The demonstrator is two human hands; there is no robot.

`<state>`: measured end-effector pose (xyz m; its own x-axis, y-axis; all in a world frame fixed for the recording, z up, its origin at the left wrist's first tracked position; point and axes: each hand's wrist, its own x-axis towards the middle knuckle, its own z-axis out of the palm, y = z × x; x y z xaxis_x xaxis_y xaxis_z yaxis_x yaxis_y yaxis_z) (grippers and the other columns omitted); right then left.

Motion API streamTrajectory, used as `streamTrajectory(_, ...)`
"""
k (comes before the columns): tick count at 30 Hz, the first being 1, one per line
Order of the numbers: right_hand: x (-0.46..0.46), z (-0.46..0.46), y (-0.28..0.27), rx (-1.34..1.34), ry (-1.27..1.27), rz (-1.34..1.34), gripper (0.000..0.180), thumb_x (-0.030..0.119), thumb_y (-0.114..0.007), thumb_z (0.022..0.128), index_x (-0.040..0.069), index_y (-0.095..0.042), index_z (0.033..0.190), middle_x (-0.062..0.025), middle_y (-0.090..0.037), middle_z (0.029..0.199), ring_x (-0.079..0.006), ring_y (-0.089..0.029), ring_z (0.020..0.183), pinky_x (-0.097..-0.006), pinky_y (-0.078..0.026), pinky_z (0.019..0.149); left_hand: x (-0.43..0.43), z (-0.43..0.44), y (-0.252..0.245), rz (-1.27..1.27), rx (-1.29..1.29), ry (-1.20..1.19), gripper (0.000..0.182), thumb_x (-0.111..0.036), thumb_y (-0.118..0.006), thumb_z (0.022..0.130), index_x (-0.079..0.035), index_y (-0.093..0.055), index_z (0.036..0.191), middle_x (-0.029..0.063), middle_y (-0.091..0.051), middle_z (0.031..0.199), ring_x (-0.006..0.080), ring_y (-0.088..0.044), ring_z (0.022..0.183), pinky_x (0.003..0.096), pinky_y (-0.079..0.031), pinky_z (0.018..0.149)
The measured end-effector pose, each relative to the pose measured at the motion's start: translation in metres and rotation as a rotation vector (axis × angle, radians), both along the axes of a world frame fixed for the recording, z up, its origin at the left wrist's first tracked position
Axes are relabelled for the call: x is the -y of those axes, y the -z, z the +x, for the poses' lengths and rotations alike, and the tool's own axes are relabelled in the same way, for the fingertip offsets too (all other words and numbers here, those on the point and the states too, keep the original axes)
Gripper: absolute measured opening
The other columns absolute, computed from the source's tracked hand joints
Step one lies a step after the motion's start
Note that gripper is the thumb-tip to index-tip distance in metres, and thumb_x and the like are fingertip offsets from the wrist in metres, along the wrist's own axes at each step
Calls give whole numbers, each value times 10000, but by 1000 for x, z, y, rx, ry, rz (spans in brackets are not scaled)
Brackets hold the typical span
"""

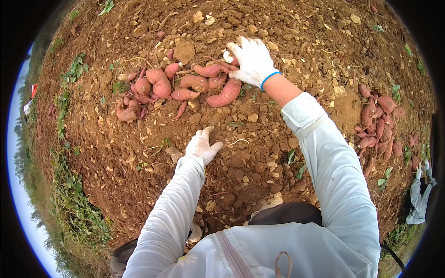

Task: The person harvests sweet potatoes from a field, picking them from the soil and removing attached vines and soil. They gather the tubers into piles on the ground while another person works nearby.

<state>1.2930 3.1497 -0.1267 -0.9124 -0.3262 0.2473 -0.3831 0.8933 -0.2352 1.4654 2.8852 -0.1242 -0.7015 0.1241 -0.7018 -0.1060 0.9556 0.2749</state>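
My right hand [252, 62], in a white knit glove with a blue cuff, reaches over the right end of a row of red-skinned sweet potatoes. A small sweet potato [235, 61] with a pale broken end lies between its thumb and forefinger; whether they grip it is not plain. Just below the thumb lies a large curved sweet potato [226, 93]. My left hand [203, 146], also gloved, is empty above the soil, its thumb spread from the fingers. Nearer the row's left end are a bent sweet potato [160, 83] and a cluster of smaller roots [128, 109].
A second heap of sweet potatoes [379, 121] lies to the right on stony brown soil [264, 149]. Cut green vines [76, 198] run along the left. At the far right edge another person's sleeve [417, 201] shows. My dark-clad knee [286, 213] is below.
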Motion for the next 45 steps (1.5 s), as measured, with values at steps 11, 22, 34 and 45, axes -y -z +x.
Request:
streamTrajectory(11,0,59,23,591,261,92,476,415,-637,827,140,-630,1216,-201,-689,1059,-388,-676,1002,-497,-515,852,-29,-33,-9,-181,-382,26,562,-348,-721,861,-141,-582,1364,121,-603,1329,319,-565,1240,464,-480,1009)
streamTrajectory(22,-250,265,-23,873,849,-1638,408,279,-705,888,26,-609,1194,-68,-671,921,-199,-642,768,-289,-514,706,-79,-120,51,-288,-541,587,670,-204,-755,787,-109,-504,1401,137,-587,1306,339,-594,1213,451,-522,960)
streamTrajectory(34,-357,280,-53,-444,1508,-595,576,363,-699,922,-44,-594,1316,-186,-692,1177,-273,-677,1055,-382,-520,935,-86,-109,17,-142,-79,153,727,-488,-661,877,57,-511,1335,314,-651,1228,425,-635,1178,447,-484,1016)
streamTrajectory(45,-136,240,4,776,777,-2119,599,265,-759,888,6,-472,1346,-148,-635,1131,-291,-666,943,-470,-590,761,-154,13,-77,718,192,245,688,-452,-641,936,-17,-464,1439,214,-688,1219,365,-676,1109,424,-503,987)
